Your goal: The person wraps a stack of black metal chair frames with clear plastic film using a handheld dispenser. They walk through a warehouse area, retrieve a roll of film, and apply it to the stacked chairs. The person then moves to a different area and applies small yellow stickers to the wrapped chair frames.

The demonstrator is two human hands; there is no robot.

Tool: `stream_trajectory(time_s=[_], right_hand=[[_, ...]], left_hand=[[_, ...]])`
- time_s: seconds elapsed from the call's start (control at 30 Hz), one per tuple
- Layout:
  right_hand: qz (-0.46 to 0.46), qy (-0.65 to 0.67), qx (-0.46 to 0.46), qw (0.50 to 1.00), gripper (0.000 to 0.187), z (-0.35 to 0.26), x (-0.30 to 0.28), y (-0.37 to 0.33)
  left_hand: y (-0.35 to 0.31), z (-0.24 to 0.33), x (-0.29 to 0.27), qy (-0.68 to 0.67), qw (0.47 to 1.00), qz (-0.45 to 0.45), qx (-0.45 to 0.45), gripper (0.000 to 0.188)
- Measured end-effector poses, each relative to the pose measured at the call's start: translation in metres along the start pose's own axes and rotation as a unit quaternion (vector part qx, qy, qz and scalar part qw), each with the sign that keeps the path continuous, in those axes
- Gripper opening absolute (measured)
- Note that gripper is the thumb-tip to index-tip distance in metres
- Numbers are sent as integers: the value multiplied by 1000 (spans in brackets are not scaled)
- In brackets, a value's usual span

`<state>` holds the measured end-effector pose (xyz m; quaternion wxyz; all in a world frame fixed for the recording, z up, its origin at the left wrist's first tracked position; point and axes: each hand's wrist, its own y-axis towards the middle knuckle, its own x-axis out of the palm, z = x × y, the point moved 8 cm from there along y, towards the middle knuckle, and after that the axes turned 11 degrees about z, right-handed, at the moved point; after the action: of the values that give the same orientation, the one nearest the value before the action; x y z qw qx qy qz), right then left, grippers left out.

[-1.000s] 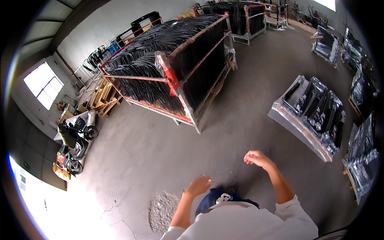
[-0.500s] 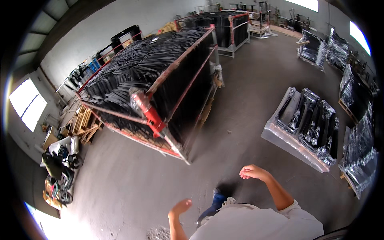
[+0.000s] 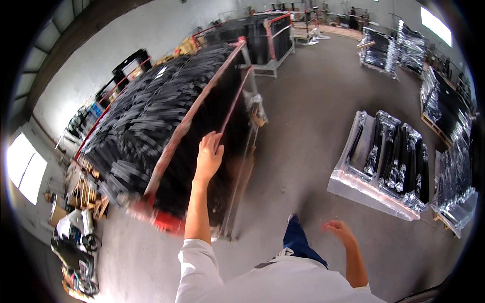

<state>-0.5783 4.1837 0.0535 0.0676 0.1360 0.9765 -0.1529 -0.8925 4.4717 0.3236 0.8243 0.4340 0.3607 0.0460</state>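
On the grey concrete floor [image 3: 313, 101] at right sits a low film-wrapped pallet load [image 3: 361, 187] with long black parts [image 3: 402, 156] laid side by side. Beyond it, black wrapped bundles [image 3: 454, 189] stand along the right side, near the picture's rim. A bright window [image 3: 436, 26] shows at upper right, another window [image 3: 26, 166] at far left, above wooden pallets [image 3: 86, 194] and a dark scooter [image 3: 70, 252]

A broad lane of grey floor [image 3: 298, 146] is left between a red-railed rack [image 3: 188, 121] and a low film-wrapped load [image 3: 374, 189]. Beyond the left hand [image 3: 208, 156], passage is blocked by packed black parts [image 3: 146, 101]; at far right, by upright wrapped stacks [image 3: 457, 171].
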Motion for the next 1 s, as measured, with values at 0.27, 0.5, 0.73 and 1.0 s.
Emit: stream_trajectory(time_s=[0.27, 0.5, 0.73, 1.0], right_hand=[[103, 46, -34, 993, 21, -72, -70, 229], [-58, -40, -11, 997, 24, -173, -6, 397], [-7, -27, 31, 999, 21, -151, -38, 543], [164, 65, 17, 984, 19, -219, -118, 672]], left_hand=[[47, -58, 203, -240, 962, -110, -69, 67], [-56, -193, 290, -115, 932, -212, -271, 65], [-40, -310, 428, -140, 810, -393, -413, 61], [268, -293, 612, 100, 891, -443, -3, 45]])
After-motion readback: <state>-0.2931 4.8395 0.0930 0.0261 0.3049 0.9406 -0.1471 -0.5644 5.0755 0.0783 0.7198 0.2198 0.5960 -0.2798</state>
